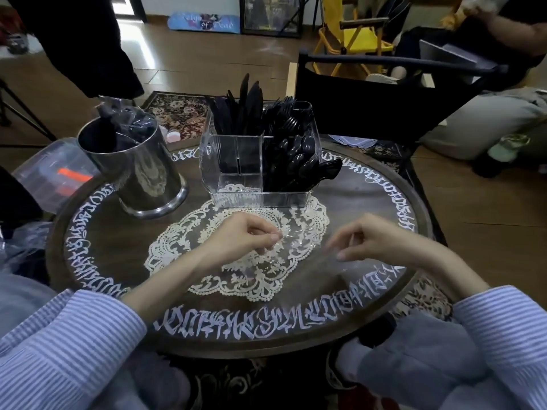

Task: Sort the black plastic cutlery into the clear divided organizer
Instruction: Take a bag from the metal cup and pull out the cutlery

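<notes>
Both hands low centre of frame over lace doily [236, 250]. Left hand [245, 241] grip pinching thin clear wrapper [284, 241]; right hand [373, 241] grip curled, contents unclear. Clear organizer [260, 161] upper centre, knives, forks, spoons already standing. Steel bucket [136, 167] upper left, contents unclear, wrapped cutlery perhaps. Advice: shed wrapper clear of surface, reach bucket next.

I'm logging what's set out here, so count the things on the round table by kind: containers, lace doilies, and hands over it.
Containers: 2, the clear divided organizer and the metal bucket
Lace doilies: 1, the white doily
Hands: 2, left hand and right hand
Total: 5
The cutlery is packed too tightly to count.
</notes>
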